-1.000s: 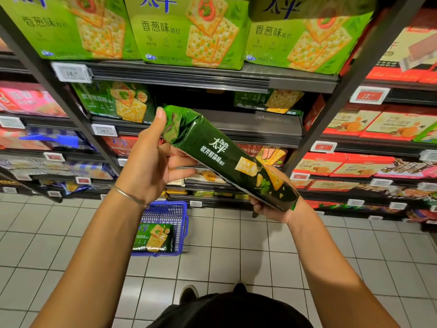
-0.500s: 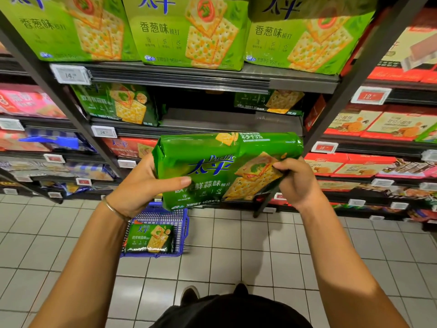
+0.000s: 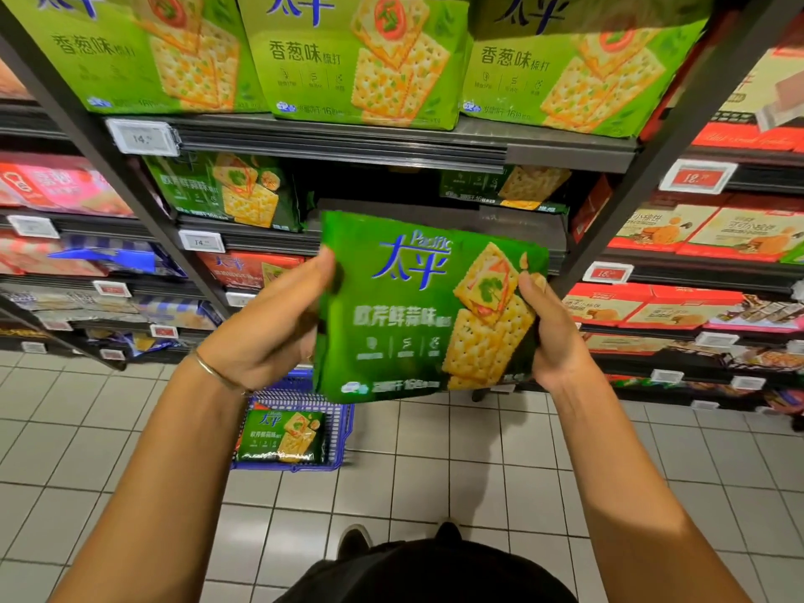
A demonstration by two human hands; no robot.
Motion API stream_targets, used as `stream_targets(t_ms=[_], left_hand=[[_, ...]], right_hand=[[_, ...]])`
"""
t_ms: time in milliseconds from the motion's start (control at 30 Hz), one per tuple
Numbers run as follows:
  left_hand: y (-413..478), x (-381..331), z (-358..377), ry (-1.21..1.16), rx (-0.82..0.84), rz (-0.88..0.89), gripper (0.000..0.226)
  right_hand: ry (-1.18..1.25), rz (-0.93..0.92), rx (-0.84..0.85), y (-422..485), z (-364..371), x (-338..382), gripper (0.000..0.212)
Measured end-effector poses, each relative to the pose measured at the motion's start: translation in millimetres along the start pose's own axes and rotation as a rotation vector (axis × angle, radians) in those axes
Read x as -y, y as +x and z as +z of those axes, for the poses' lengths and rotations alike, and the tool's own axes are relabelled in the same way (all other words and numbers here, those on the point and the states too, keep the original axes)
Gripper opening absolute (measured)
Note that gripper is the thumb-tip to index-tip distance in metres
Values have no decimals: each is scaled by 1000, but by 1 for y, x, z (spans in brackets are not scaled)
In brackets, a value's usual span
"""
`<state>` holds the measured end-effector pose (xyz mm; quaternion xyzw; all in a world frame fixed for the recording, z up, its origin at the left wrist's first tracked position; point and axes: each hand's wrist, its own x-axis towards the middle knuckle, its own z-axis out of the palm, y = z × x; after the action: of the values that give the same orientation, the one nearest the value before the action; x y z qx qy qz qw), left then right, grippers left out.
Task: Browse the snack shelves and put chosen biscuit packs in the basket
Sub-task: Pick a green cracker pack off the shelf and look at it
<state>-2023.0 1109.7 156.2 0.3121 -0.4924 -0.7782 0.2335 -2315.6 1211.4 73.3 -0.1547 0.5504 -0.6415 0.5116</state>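
I hold a dark green biscuit pack (image 3: 409, 306) upright in front of the shelves, its printed front facing me. My left hand (image 3: 269, 319) grips its left edge, thumb on the front. My right hand (image 3: 552, 337) grips its right edge, thumb over the cracker picture. Below, on the tiled floor, stands a blue basket (image 3: 343, 424) with one matching green pack (image 3: 283, 435) lying inside.
Shelves of biscuit packs fill the view: light green packs (image 3: 361, 58) on top, more dark green packs (image 3: 226, 193) behind, red boxes (image 3: 652, 302) at right, pink and blue packs (image 3: 65, 189) at left. A dark upright post (image 3: 644, 180) runs diagonally at right. My shoes (image 3: 356, 541) show below.
The pack turned in my hands from lying slanted and edge-on, through horizontal, to upright with its front toward me. Both hands shifted to its side edges.
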Motion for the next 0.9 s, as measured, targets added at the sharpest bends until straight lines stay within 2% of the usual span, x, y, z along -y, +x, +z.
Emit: stream_targets(t_ms=[67, 167, 267, 333, 367, 467, 567, 600, 667, 700, 800, 900], left_hand=[[-1, -11, 7, -25, 153, -2, 82], [8, -14, 22, 39, 178, 83, 89], [17, 2, 58, 152, 27, 115, 60], [23, 12, 72, 53, -34, 62, 31], [24, 18, 76, -37, -52, 42, 29], [27, 25, 72, -205, -164, 4, 46], [27, 28, 62, -283, -208, 4, 59], [28, 29, 60, -300, -214, 11, 57], [31, 32, 56, -301, -228, 0, 53], [34, 33, 55, -298, -231, -18, 57], [39, 36, 60, -235, -197, -103, 84], [41, 42, 62, -144, -153, -188, 108]], right_hand=[[29, 116, -4, 2, 2, -6, 49], [196, 256, 161, 1, 12, -24, 54], [288, 326, 312, -2, 28, -43, 60], [280, 357, 395, -5, 37, -50, 62], [261, 381, 421, -6, 39, -51, 60], [193, 504, 453, -8, 34, -54, 58], [-72, 409, 382, -10, 30, -47, 57], [-191, 347, 336, -11, 30, -43, 64], [-368, 159, 244, -13, 31, -34, 91], [-412, 42, 261, -14, 34, -29, 96], [-448, -54, 364, -9, 50, -21, 73], [-410, 0, 322, 3, 56, -33, 65]])
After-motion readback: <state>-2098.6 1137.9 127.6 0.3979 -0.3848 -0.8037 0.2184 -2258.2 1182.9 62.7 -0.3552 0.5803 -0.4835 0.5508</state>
